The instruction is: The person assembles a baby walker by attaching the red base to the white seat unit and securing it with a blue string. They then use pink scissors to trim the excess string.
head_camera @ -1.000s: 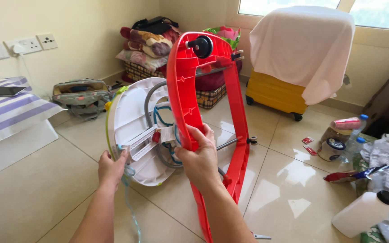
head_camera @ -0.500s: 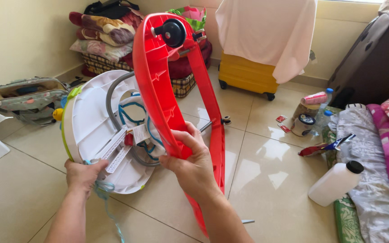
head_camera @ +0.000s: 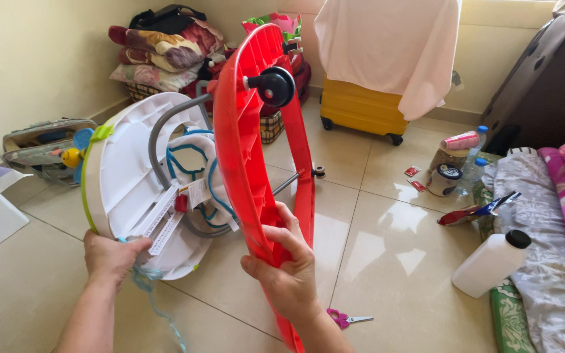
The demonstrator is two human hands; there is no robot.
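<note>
A baby walker stands on its side on the tiled floor. Its red plastic base ring (head_camera: pixel 250 137) rises upright in front of me, with a black caster wheel (head_camera: pixel 273 86) near the top. My right hand (head_camera: pixel 286 268) grips the lower part of this red ring. The white round tray (head_camera: pixel 125 176) with a green rim faces left, and my left hand (head_camera: pixel 111 256) holds its bottom edge. Grey metal tubes (head_camera: pixel 165 124) and a blue-trimmed seat (head_camera: pixel 194 170) sit between tray and ring. A pale blue strap (head_camera: pixel 155 307) dangles below my left hand.
Pink-handled scissors (head_camera: pixel 348 319) lie on the floor by my right wrist. A white bottle with black cap (head_camera: pixel 490 263), bedding (head_camera: pixel 550 216) and small containers (head_camera: pixel 449 171) lie at right. A yellow suitcase (head_camera: pixel 361 108) under a white cloth, folded blankets (head_camera: pixel 158 52) and a bag (head_camera: pixel 40 147) line the wall.
The view has swung right and closer. The walker has tipped slightly, the red ring now leaning more to the right. Both hands keep their hold.
</note>
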